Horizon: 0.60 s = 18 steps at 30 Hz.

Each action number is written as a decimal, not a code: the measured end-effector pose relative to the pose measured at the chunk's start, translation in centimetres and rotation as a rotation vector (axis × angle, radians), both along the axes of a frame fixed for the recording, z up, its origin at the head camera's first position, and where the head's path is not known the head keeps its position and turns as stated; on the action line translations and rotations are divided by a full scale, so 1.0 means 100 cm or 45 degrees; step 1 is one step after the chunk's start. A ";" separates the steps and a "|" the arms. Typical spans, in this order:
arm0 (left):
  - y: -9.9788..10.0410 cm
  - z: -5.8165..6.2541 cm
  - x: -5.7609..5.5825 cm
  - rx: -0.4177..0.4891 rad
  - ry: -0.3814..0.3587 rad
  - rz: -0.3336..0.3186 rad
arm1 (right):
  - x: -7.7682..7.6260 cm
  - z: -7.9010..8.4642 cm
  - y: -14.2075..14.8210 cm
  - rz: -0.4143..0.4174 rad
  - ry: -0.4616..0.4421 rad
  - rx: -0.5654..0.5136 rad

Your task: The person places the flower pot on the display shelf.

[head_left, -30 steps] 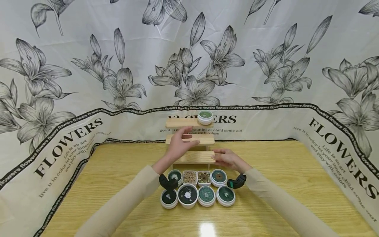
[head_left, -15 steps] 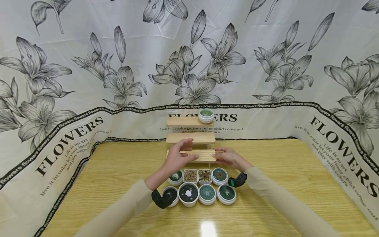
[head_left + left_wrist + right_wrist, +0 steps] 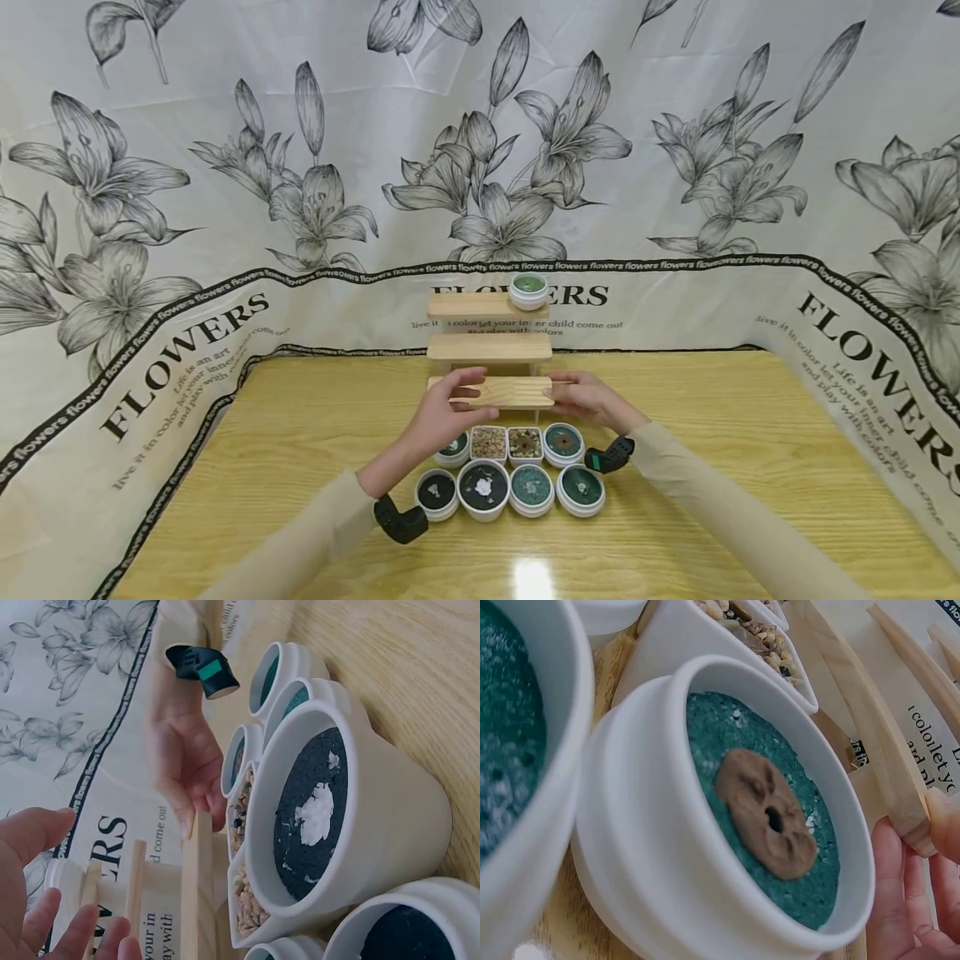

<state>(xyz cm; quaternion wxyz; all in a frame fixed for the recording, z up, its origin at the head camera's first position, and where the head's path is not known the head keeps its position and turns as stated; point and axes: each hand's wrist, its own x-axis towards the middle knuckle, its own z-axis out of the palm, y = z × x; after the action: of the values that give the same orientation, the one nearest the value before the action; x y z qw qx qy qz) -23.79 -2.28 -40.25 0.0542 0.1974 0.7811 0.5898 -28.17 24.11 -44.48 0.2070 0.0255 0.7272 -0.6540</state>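
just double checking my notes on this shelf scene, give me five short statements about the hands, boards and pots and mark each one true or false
1. The right hand pinches one end of the lowest board. True.
2. The left hand is holding a pot. False: the left hand holds no pot; it is near the lowest board.
3. A white pot stands on the top board. True.
4. The square dishes stand on the middle board. False: both square dishes stand on the table.
5. The brown piece lies on a teal-green filling. True.
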 end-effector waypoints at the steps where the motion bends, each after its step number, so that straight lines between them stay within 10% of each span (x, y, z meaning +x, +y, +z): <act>1: -0.001 -0.002 0.000 -0.002 -0.003 -0.010 | -0.001 0.000 -0.001 -0.002 -0.002 0.006; 13: -0.004 -0.020 0.009 0.107 -0.059 -0.032 | -0.004 -0.001 -0.001 -0.026 -0.031 0.026; 18: -0.016 -0.021 0.009 -0.025 -0.032 -0.117 | -0.003 0.001 0.000 -0.028 -0.031 0.028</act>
<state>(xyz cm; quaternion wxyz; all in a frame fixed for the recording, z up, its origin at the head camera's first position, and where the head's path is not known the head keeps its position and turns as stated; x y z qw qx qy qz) -22.91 -3.86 -42.31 0.0930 0.2250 0.7763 0.5814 -28.46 24.09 -44.39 0.2082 0.0439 0.7316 -0.6477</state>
